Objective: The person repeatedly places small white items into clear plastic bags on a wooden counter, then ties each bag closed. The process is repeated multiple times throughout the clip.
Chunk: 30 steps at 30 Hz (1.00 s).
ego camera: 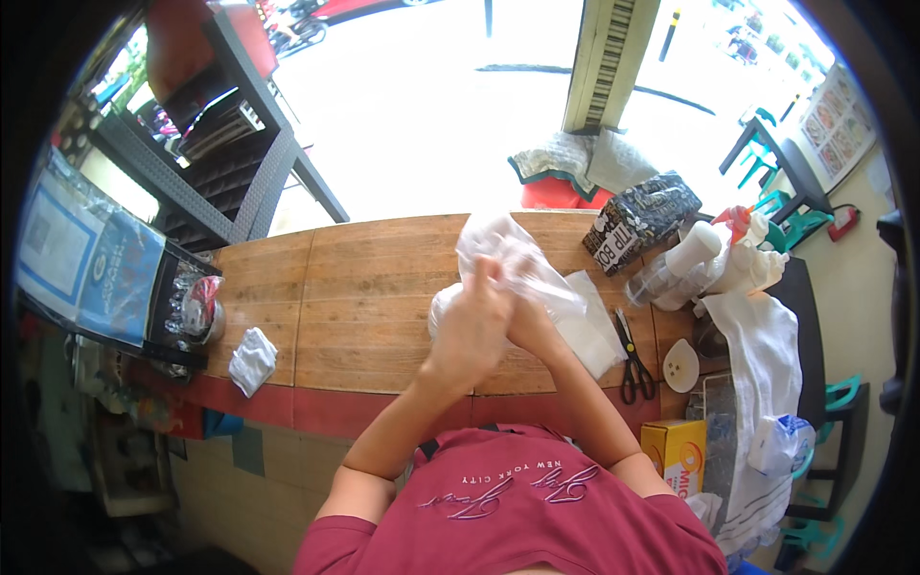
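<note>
A thin, translucent white plastic bag (pixel 557 287) hangs about my hands above the wooden counter (pixel 366 302), blurred by motion. My left hand (pixel 471 327) is closed with its thumb upward, gripping the bag. Just beside and partly behind it, my right hand (pixel 530 316) is at the bag too; its fingers are blurred behind the film, so their grip is unclear. A rounded white bundle (pixel 440 309) lies beyond my left hand, partly hidden by it. Flat white sheets (pixel 593 330), perhaps bags, rest under and right of the plastic bag.
Black-handled scissors (pixel 632 370) lie to the right, beside a small white dish (pixel 681 365). Further back stand a tip box (pixel 636 223) and several bottles (pixel 683 259). A folded white cloth (pixel 253 361) sits left, near a sign stand (pixel 93 259). A white towel (pixel 758 359) drapes the right side.
</note>
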Each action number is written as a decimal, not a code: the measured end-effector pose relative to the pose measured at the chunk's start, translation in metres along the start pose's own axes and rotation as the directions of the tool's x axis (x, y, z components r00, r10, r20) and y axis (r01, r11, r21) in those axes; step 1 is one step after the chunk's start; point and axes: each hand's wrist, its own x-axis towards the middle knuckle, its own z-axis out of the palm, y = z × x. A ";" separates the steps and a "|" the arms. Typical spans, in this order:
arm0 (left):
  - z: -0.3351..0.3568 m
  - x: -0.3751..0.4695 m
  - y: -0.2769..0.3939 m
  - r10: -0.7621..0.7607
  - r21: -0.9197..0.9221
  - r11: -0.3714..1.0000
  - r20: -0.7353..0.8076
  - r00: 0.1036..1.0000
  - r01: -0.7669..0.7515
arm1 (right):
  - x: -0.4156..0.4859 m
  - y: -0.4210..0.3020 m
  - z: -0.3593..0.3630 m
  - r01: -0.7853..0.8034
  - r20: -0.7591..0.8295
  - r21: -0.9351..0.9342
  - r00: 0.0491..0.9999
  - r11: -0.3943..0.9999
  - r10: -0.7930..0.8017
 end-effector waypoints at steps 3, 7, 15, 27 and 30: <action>0.013 -0.015 0.024 0.243 0.004 0.970 0.069 0.968 -0.244 | -0.004 0.029 0.006 0.076 -0.015 0.138 0.997 0.988 -0.074; 0.027 -0.031 0.029 0.357 -0.078 0.932 0.038 0.933 -0.354 | 0.004 0.030 -0.019 -0.525 0.370 0.778 0.827 0.346 0.422; -0.011 -0.031 0.022 0.293 -0.213 0.941 0.123 0.948 -0.263 | -0.032 0.048 0.028 -0.140 0.180 0.658 0.983 0.740 0.026; 0.062 0.043 -0.161 -0.158 0.215 0.977 0.766 0.622 -0.016 | 0.008 0.031 0.083 -0.111 0.732 -0.140 0.658 0.984 0.178; 0.105 0.041 -0.206 -0.210 0.142 0.977 0.777 0.593 0.159 | 0.007 0.029 0.081 -0.035 0.674 -0.183 0.723 0.982 0.152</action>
